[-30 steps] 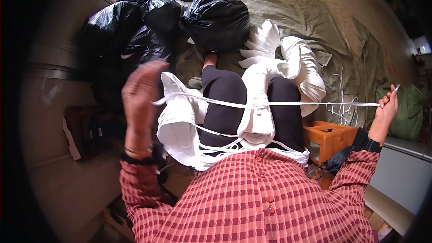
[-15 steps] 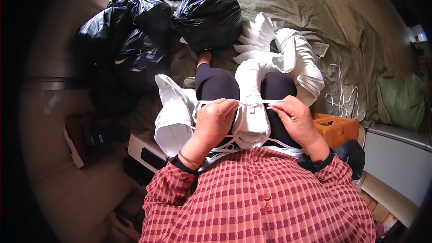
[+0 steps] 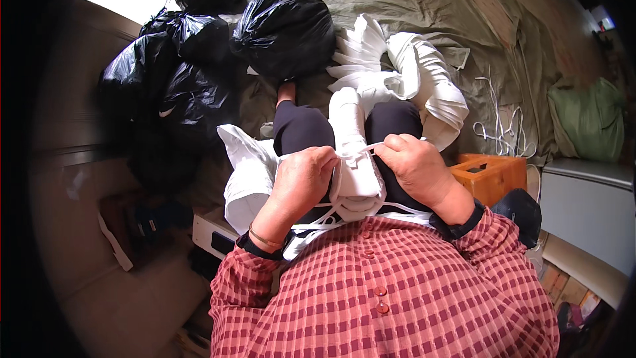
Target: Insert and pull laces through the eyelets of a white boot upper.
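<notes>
A long bundle of stacked white fabric pieces (image 3: 358,179) lies between my knees, reaching from my lap toward the floor. A thin white cord (image 3: 354,153) crosses its top, with a crossing or knot over the middle. My left hand (image 3: 303,178) is closed in a pinch on the cord at the bundle's left side. My right hand (image 3: 416,167) pinches the cord on the other side, slightly higher, its knuckles turned up. The cord looks taut between them. More loose cord (image 3: 324,220) lies across my lap.
Another white stack (image 3: 250,189) leans by my left thigh. A curved row of white pieces (image 3: 434,76) lies ahead on a greenish cloth (image 3: 411,0). Black plastic bags (image 3: 285,33) are piled far left. At right are a wooden box (image 3: 493,179), tangled cords (image 3: 505,136) and a green sack (image 3: 588,119).
My right hand has turned knuckles up and moved in toward the bundle. The cord now slants up to the right rather than running level. The whole view has shifted slightly.
</notes>
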{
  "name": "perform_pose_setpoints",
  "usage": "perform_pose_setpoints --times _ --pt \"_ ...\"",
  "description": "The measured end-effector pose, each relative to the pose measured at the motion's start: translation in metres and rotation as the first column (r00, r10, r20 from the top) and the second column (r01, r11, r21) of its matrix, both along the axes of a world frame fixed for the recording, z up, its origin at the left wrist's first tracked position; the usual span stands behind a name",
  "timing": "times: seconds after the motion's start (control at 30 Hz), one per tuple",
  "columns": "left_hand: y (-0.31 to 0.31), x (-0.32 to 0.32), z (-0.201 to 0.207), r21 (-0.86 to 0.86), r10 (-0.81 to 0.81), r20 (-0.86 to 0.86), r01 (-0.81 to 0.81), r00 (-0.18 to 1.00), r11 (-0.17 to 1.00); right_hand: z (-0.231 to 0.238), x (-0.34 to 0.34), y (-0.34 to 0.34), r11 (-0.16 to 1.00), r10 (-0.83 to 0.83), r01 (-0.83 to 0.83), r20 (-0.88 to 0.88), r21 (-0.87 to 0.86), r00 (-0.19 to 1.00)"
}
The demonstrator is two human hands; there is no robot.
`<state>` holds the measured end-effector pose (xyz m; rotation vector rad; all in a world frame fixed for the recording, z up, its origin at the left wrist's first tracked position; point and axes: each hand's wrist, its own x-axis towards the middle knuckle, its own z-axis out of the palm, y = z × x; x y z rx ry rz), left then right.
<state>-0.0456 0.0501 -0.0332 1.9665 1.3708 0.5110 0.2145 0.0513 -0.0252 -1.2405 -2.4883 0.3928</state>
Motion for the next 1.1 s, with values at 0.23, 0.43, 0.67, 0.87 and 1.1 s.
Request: perform_pose_setpoints --times 0.23,0.43,0.67,0.87,1.1 --pt "0.0 0.001 -0.002 -0.089 0.063 0.081 -0.056 0.995 0.995 -0.002 0.003 0.007 0.995 0.093 -0.092 -0.022 0.038 0.995" --pt "0.001 0.003 0.0 -0.096 0.071 0.064 -0.065 0.995 0.993 -0.001 0.005 0.008 0.992 0.113 -0.114 0.03 0.062 0.993" --pt "0.0 0.003 -0.005 -0.095 0.069 0.055 -0.063 0.996 0.993 -0.011 0.002 0.008 0.975 0.193 -0.191 -0.006 0.115 0.981" --pt "-0.019 0.018 0.007 -0.05 0.157 -0.141 -0.165 0.978 0.985 -0.003 -0.015 -0.016 0.982 -0.137 0.109 -0.183 -0.157 0.974" --pt "-0.047 0.029 -0.015 0.271 0.276 -0.019 -0.261 0.961 0.927 -0.003 -0.029 -0.043 0.921 -0.338 0.309 -0.09 -0.239 0.937"
